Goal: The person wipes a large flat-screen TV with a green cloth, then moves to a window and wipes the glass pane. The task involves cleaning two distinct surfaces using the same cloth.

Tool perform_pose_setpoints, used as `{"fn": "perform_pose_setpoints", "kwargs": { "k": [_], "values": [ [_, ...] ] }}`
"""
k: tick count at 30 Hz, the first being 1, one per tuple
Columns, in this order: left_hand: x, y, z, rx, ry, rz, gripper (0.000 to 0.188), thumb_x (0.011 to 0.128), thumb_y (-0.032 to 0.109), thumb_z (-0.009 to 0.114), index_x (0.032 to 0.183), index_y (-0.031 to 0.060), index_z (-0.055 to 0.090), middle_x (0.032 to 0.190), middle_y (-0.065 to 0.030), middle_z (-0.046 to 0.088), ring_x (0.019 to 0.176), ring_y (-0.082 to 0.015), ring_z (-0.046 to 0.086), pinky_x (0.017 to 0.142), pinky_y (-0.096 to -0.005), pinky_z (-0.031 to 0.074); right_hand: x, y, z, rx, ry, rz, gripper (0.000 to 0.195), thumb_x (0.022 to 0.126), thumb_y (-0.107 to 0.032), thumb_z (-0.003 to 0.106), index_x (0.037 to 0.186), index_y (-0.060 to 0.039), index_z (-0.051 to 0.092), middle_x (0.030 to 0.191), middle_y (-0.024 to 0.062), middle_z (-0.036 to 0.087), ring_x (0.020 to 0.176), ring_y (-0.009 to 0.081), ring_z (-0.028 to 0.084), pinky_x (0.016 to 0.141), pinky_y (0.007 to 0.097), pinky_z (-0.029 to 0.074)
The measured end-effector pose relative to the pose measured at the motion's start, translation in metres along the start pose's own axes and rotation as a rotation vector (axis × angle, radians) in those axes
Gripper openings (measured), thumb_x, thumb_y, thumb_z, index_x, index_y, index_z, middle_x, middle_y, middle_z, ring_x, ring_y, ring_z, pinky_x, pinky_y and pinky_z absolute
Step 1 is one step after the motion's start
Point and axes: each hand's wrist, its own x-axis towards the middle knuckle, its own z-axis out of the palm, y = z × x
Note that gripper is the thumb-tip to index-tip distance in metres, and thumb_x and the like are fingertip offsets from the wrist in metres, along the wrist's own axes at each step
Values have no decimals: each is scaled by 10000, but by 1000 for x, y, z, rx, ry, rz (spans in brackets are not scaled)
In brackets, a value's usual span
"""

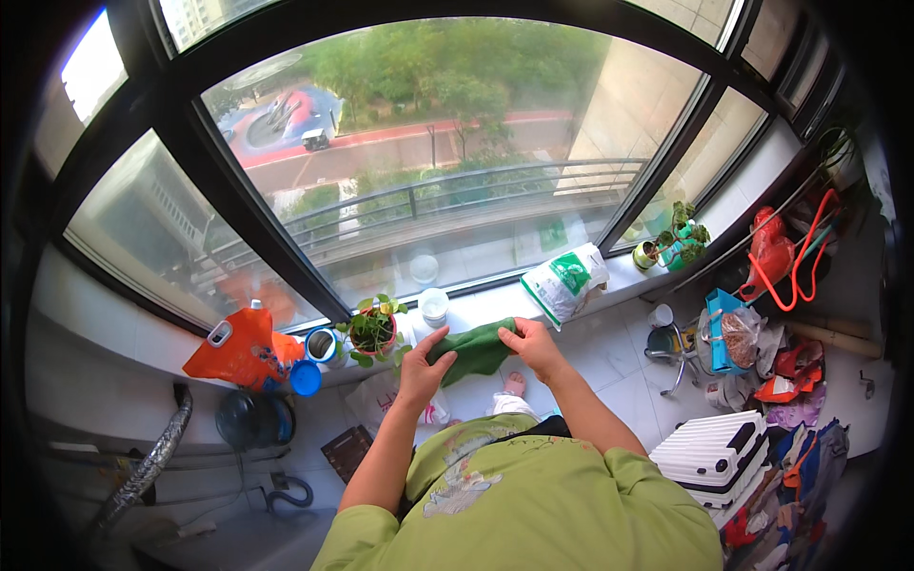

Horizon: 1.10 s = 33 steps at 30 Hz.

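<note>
A green cloth (474,352) is stretched out between both hands in front of the body, close to the window sill. My left hand (423,365) pinches its left end between thumb and fingers. At the other end, my right hand (532,345) grips the cloth's upper right corner. Just beyond the cloth, a white plastic tub (433,307) stands on the sill, with a potted plant (373,330) to its left. To the right of the tub lies a white and green plastic sack (566,283).
Left on the sill are an orange detergent pouch (239,351) and a container (320,345) with its blue lid (305,377). At right stand small potted plants (678,245), a blue basket (722,332) holding bags, a white ribbed suitcase (710,457) and piled clothes (792,492). A brown crate (347,454) sits on the floor.
</note>
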Motion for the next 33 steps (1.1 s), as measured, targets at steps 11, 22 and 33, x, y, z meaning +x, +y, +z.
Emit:
{"fn": "perform_pose_setpoints", "kwargs": {
  "k": [11,22,33],
  "values": [
    [84,42,77,657,98,224,208,811,223,751,932,64,696,843,-95,631,755,-290,626,678,-377,493,64,-29,-80,62,200,60,305,986,-325,572,898,-46,659,714,91,665,416,148,567,402,269,473],
    [219,167,268,382,140,696,212,770,52,782,956,49,678,818,-97,605,685,-252,632,594,-334,503,138,-100,-248,1032,233,-474,344,1034,-308,455,1324,-123,453,1099,123,666,950,232,679,775,364,583],
    [266,149,338,685,165,774,382,809,144,755,1176,109,657,1168,-118,654,991,-309,653,809,-364,535,216,-126,-340,1263,258,-307,427,995,-364,475,1296,-65,523,1283,109,572,1186,276,551,1034,450,437]
  ]
}}
